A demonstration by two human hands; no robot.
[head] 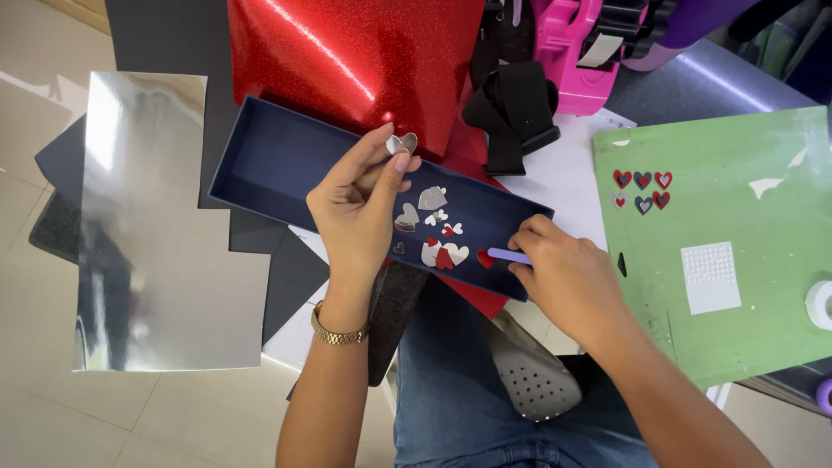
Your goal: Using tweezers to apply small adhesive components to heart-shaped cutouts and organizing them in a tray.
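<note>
Hearts cut from silver and red paper lie scattered in the near right end of a long navy box (277,156) resting across the person's lap. The left hand (360,212) pinches a small silver heart (401,143) between thumb and forefinger above the box's far rim. The right hand (568,273) grips a thin purple tool (507,256), its tip beside a red heart (485,258). Left lies a silver sheet (156,234); right, a green mat (737,234); farther off, red glitter paper (355,61).
</note>
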